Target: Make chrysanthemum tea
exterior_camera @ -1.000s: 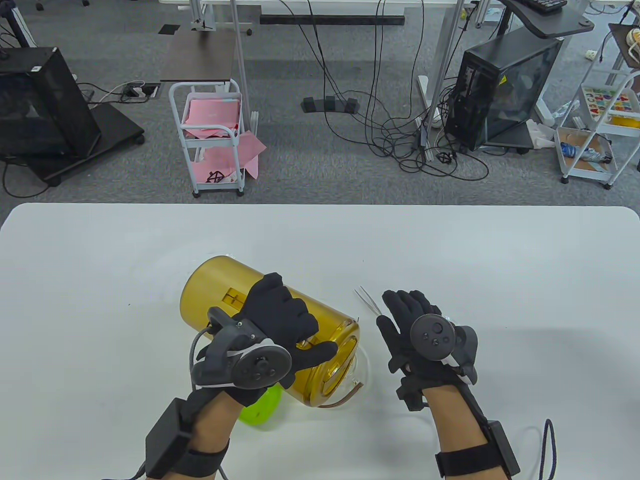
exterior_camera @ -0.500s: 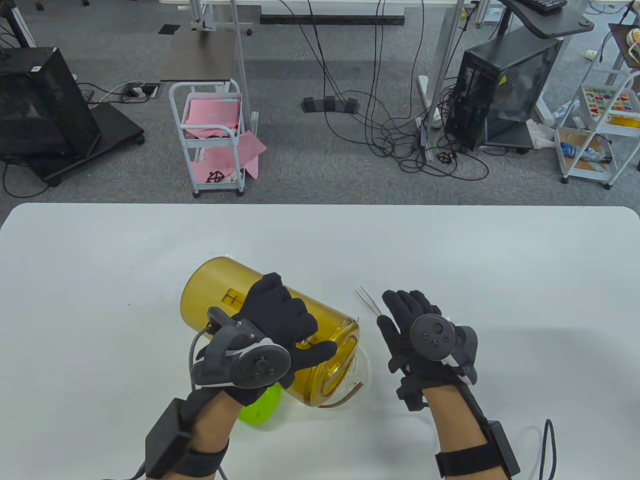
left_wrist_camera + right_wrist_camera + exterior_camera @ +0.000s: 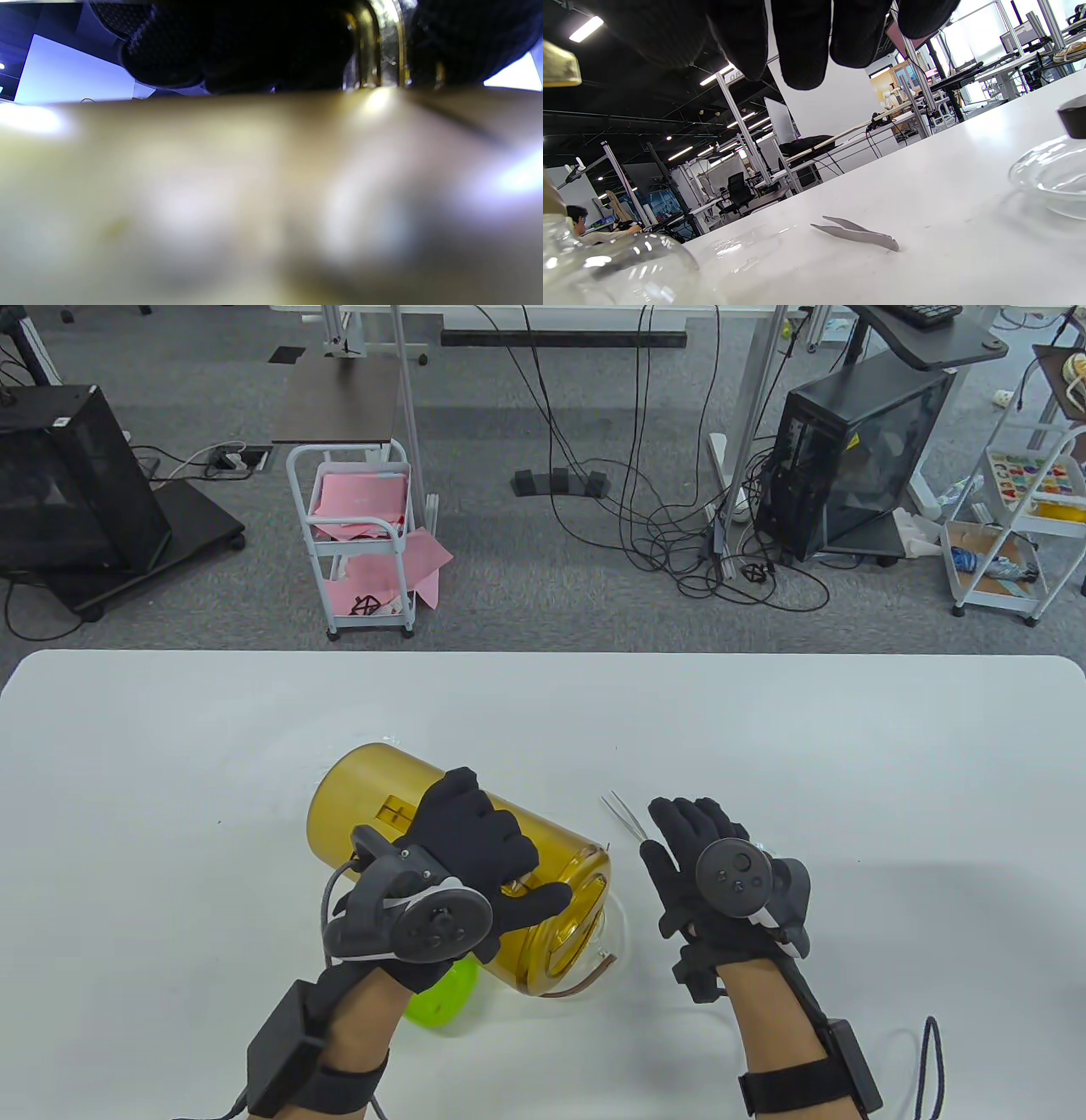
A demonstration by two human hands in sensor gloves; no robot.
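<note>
A large amber jug (image 3: pixel 373 797) lies tilted over the white table (image 3: pixel 848 780), its mouth end low over a clear glass pot (image 3: pixel 622 935) with a brown handle. My left hand (image 3: pixel 479 848) grips the jug by its handle (image 3: pixel 382 46); the jug's blurred body (image 3: pixel 254 190) fills the left wrist view. My right hand (image 3: pixel 683 836) hovers flat to the right of the jug, fingers (image 3: pixel 801 46) straight and holding nothing. Metal tweezers (image 3: pixel 624 817) lie on the table just beyond those fingertips, also seen in the right wrist view (image 3: pixel 859 234). The glass pot (image 3: pixel 619 271) shows at that view's lower left.
A lime-green object (image 3: pixel 441 997) sits under my left wrist, partly hidden. A clear glass lid with a dark knob (image 3: pixel 1052 173) rests on the table by my right hand. Beyond the table's far edge stand a white cart (image 3: pixel 361 543), cables and a computer tower (image 3: pixel 857 466).
</note>
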